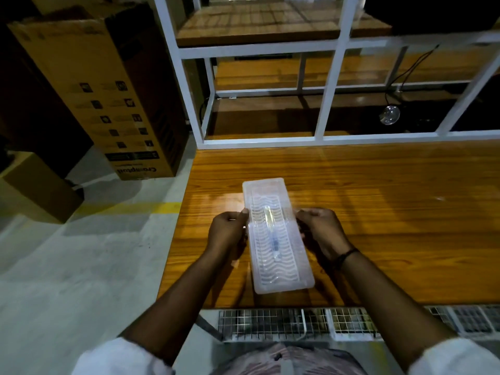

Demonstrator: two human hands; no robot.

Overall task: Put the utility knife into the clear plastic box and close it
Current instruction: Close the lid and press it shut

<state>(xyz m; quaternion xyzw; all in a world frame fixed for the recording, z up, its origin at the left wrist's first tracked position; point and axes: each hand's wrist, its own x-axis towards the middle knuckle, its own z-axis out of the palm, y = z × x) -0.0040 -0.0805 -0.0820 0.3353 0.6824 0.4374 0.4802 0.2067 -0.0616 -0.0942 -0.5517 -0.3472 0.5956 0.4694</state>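
Observation:
A long clear plastic box [281, 277] lies lengthwise on the wooden table [378, 226], near its front left corner. Its clear lid [266, 190] sits on top, shifted toward the far end and overhanging it. Through the plastic I see the utility knife [272, 234], a slim pale body with a dark blue part, lying along the box's middle. My left hand [227, 234] grips the left edge of the lid and box. My right hand [320, 231] grips the right edge, opposite.
A white metal shelf frame [327, 98] stands at the table's back edge. A tall cardboard carton [108, 98] and a smaller one [38, 185] stand on the floor at left. A wire mesh rack [324, 323] runs under the table's front edge.

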